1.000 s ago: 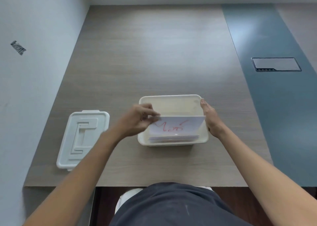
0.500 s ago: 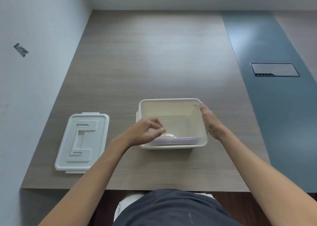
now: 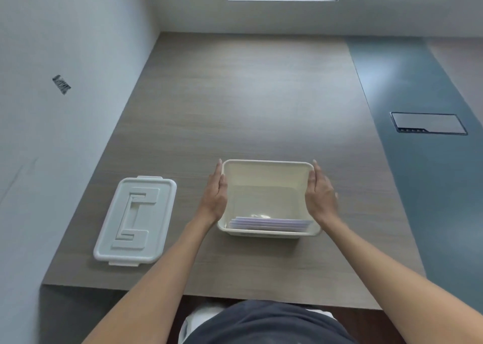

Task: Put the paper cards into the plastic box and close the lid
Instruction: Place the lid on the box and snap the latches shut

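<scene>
From the head camera I see both of my hands flat against the plastic box [image 3: 266, 176]. My left hand [image 3: 215, 200] is open, fingers straight, pressed on the box's left wall. My right hand [image 3: 320, 200] is open the same way, pressed on the box's right wall. So the box sits between my two hands, and neither hand curls around anything. The right hand looks a bit blurred at its outer edge.

The paper cards [image 3: 269, 224] lie inside the box, stacked at the side nearest to me, just below and between my wrists. The far part of the box floor is bare.

The lid [image 3: 136, 221] is off. It lies flat on the counter [image 3: 248, 103], out to the left of my left hand, apart from the box.

Far off to the right of my right hand, a dark panel [image 3: 428, 123] sits in the blue strip [image 3: 407, 87] of the counter.
</scene>
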### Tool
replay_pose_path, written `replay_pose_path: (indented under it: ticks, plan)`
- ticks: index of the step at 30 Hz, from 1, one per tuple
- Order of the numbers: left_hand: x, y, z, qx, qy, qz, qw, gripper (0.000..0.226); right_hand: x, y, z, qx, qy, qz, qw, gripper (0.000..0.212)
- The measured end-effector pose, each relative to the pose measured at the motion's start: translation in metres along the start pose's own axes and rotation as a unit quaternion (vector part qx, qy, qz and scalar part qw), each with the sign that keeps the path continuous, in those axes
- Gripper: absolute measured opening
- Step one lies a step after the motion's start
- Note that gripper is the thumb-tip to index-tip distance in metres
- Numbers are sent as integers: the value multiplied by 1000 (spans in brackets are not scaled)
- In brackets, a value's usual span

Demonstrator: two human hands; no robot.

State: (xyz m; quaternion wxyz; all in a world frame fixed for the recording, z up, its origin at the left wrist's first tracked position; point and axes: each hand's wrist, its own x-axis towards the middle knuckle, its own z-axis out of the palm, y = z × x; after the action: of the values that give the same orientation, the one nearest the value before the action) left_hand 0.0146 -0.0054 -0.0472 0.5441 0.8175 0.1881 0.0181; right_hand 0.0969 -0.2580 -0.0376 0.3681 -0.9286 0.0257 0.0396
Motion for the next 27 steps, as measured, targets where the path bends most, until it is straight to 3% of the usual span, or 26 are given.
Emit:
replay_pose_path:
  ticks: [3, 7, 10, 14, 20, 27]
  plan:
    - [-4, 0, -4, 13, -3, -12, 1000, 57, -1, -1, -1, -127, 11, -5, 992, 57]
    - [-4, -4, -21, 165, 18, -39, 985, 62, 8, -17, -2, -251, 41, -97, 962, 59]
    - [-10, -11, -47, 287, 15, 12, 958, 67, 20, -45, 8, -309, 6, -211, 928, 56]
    - [-27, -29, -85, 393, 17, 50, 918, 65, 28, -93, 39, -328, -60, -286, 898, 58]
    - [-61, -70, -138, 394, 98, -76, 911, 65, 5, -163, 106, -312, -133, -386, 858, 56]
    - [-109, -114, -179, 311, 165, -216, 911, 68, -26, -223, 184, -327, -228, -447, 801, 54]
